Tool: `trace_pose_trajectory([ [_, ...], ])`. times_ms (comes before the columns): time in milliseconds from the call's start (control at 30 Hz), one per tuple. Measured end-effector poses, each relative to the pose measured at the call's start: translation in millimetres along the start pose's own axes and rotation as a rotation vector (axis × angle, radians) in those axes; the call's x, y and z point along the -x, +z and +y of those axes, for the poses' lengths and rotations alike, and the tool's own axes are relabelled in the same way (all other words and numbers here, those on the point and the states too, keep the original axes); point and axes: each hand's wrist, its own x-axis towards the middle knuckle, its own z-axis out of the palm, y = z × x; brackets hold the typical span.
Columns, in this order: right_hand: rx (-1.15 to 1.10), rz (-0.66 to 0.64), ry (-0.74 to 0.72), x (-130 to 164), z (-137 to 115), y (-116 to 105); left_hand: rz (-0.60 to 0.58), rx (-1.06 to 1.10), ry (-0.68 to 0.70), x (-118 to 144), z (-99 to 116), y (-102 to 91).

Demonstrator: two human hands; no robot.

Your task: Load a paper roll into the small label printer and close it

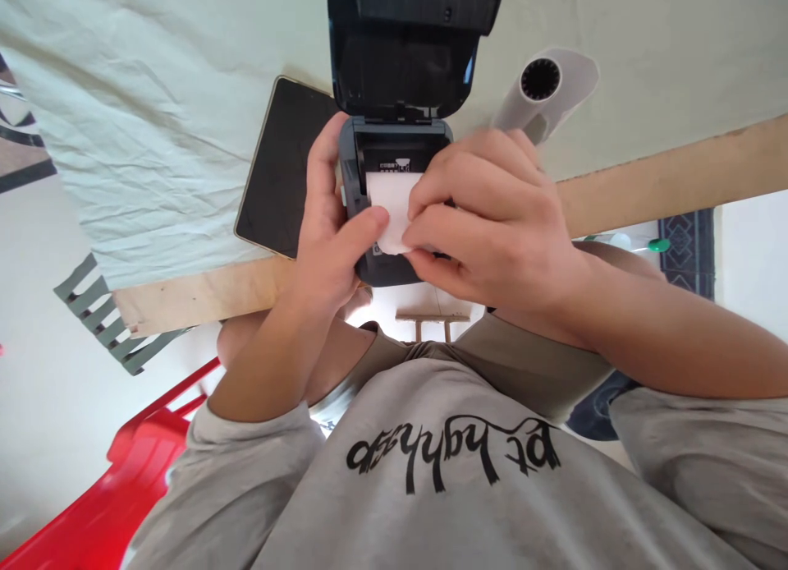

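Paper roll at the open bay of the dark printer, right over the desk edge! Left hand clamps the casing, thumb pressing the roll; right hand pinches the roll's far side. Risk here: ease that thumb and the paper could unwind; tug sideways and the raised lid might tip everything. Wrinkled pale cloth covers the desk, tablet left, white cylinder right, red chair beyond.
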Motion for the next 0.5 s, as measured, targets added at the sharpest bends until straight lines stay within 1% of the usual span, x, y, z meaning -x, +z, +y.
trace_pose_trajectory([
  [100,-0.102,-0.061,0.009,0.5,5.8,-4.5,-0.03,-0.033,0.048,1.8,-0.1,-4.4],
  [167,-0.129,-0.044,0.04,-0.3,12.0,-7.6,-0.061,-0.02,0.057,1.5,-3.2,-7.5],
  [233,-0.078,-0.014,0.072,-1.1,17.3,-9.1,-0.125,-0.037,0.106,-1.3,-10.2,-12.2],
  [367,0.004,-0.099,0.15,-1.0,21.4,-8.2,-0.235,-0.142,0.282,-12.7,-31.1,-26.8],
  [433,-0.012,-0.136,0.171,-1.7,21.8,-9.0,-0.246,-0.18,0.328,-18.0,-39.5,-33.5],
  [500,-0.095,-0.134,0.192,-3.6,23.3,-12.6,-0.248,-0.202,0.348,-21.6,-44.7,-37.9],
])
